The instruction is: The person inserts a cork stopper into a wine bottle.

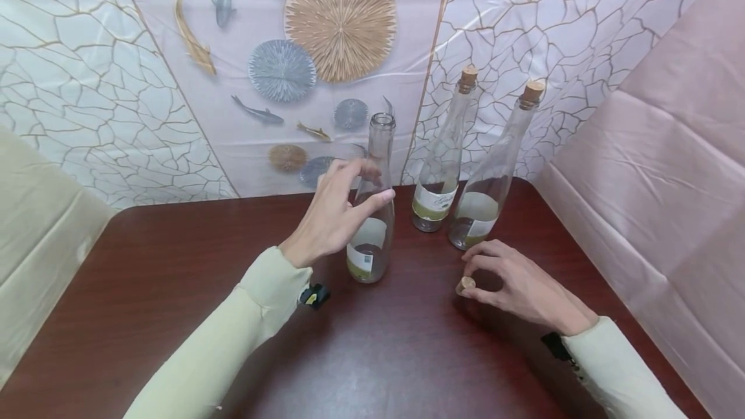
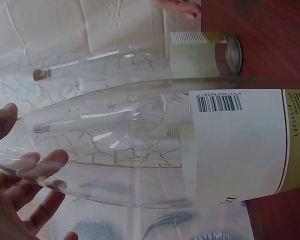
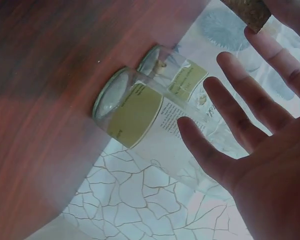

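Observation:
A clear glass bottle with a white and green label stands upright on the table, its mouth uncorked. My left hand curves loosely round its upper part, thumb on the near side; the left wrist view shows the fingers spread by the glass. Farther right, my right hand pinches a small cork between thumb and index finger, low over the table. In the right wrist view the cork is partly cut off at the top, with the other fingers extended.
Two similar bottles with corks in their mouths, one farther back and one nearer my right hand, stand close together at the back right. A patterned cloth hangs behind the dark red table, with plain cloth at both sides.

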Available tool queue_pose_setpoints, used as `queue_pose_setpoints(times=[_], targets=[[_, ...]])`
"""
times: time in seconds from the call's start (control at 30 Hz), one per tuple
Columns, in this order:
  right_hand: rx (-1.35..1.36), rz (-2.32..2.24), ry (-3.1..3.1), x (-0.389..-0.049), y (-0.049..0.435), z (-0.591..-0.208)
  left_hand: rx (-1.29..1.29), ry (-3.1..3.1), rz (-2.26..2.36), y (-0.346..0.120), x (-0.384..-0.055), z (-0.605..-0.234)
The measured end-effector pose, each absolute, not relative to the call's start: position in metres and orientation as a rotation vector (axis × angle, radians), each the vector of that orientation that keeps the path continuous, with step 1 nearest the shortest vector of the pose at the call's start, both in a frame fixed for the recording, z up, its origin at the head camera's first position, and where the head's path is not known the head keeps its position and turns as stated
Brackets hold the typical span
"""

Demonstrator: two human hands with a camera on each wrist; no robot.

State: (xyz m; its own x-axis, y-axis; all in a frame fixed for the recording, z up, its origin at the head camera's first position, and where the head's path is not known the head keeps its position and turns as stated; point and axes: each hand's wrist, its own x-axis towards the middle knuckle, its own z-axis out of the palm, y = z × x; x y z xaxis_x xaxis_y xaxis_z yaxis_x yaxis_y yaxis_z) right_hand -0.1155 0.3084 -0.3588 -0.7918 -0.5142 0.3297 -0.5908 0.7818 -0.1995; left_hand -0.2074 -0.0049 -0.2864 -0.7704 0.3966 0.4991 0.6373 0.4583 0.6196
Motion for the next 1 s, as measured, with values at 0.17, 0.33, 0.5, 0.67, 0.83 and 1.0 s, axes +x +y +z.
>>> queue_pose_setpoints(times=[0.17, 0.33, 0.5, 0.67, 0.83, 1.0], targets=[[0.892, 0.449, -2.718, -0.118, 0.307, -0.351, -0.900, -2.403, -1.231, -0.011, -0.193, -0.287], [0.921, 0.483, -2.736, -0.120, 0.305, -0.340, -0.920, -2.382, -1.252, -0.015, -0.180, -0.289], [0.973, 0.460, -2.717, -0.123, 0.299, -0.329, -0.952, -2.363, -1.251, -0.016, -0.172, -0.292], [0.995, 0.417, -2.715, -0.128, 0.291, -0.318, -0.951, -2.350, -1.265, -0.017, -0.169, -0.297], [1.015, 0.406, -2.716, -0.132, 0.285, -0.305, -0.943, -2.336, -1.286, -0.016, -0.169, -0.304], [1.060, 0.395, -2.687, -0.136, 0.279, -0.288, -0.911, -2.318, -1.279, -0.015, -0.170, -0.307]])
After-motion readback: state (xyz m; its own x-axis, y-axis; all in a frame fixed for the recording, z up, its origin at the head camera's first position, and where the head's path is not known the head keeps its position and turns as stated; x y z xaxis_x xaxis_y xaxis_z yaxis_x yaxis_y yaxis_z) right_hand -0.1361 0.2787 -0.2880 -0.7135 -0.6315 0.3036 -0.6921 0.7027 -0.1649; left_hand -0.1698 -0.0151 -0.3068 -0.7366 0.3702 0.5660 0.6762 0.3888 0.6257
